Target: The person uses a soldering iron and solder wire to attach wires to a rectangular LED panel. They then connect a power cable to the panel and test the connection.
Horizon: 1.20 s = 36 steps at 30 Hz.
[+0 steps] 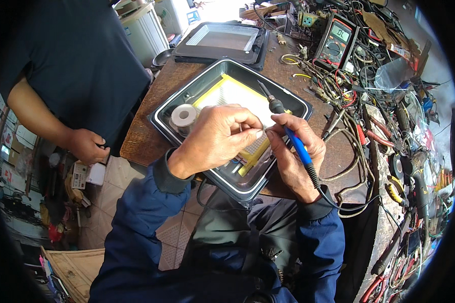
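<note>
My right hand (299, 164) is closed around a soldering iron (299, 146) with a blue handle. Its metal tip points up and away to the left, over a black rectangular tray-like housing (283, 85). The fingers of my left hand (215, 135) are pinched, and their tips meet those of my right hand above the housing. Whatever is between the fingertips is too small to make out. Inside the housing lies a pale panel (218, 97) edged with yellow tape, partly hidden by my hands. A spool of solder wire (184, 116) stands at its left side.
The housing rests on a brown wooden table (149, 132), overhanging the near edge. Behind it lies a black framed cover (220, 43). To the right are a multimeter (336, 43), tangled cables (346, 129) and pliers (381, 132). Another person's hand (88, 145) is at the left.
</note>
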{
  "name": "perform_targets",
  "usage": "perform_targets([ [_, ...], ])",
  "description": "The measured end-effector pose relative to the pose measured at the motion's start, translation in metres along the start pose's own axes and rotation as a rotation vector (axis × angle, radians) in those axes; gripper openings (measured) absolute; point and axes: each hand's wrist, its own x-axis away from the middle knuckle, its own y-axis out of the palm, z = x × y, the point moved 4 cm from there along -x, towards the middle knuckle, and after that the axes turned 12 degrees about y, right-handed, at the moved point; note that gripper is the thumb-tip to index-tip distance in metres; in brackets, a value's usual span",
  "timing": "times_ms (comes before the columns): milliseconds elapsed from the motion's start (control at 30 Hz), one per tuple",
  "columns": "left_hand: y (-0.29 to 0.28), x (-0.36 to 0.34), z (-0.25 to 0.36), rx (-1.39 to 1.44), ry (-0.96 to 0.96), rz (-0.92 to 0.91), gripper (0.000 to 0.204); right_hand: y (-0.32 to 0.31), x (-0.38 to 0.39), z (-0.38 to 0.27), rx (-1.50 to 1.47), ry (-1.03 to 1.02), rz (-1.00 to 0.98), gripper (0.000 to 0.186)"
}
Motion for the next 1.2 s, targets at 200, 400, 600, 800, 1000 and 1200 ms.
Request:
perform_targets([
  [200,-0.006,0.009,-0.006,0.002,0.107,0.056,0.005,-0.002,0.002,0.001,0.005,-0.003,-0.023,0.027],
  [400,-0.008,0.019,0.018,-0.416,0.263,-0.076,0.011,-0.014,0.049,-0.01,0.005,0.01,0.259,0.042],
  [600,-0.006,0.028,0.012,-0.507,0.358,-0.186,0.009,-0.007,0.102,-0.026,0.171,-0.132,0.349,0.044],
  [800,-0.007,0.031,0.005,-0.496,0.309,-0.177,0.011,0.003,0.113,-0.025,0.243,-0.227,0.359,0.032],
  [1000,-0.003,0.031,0.008,-0.478,0.318,-0.169,0.01,0.009,0.12,-0.024,0.297,-0.245,0.385,0.03],
  [1200,-0.004,0.031,0.006,-0.485,0.284,-0.157,0.009,0.007,0.127,-0.032,0.333,-0.265,0.399,0.028],
])
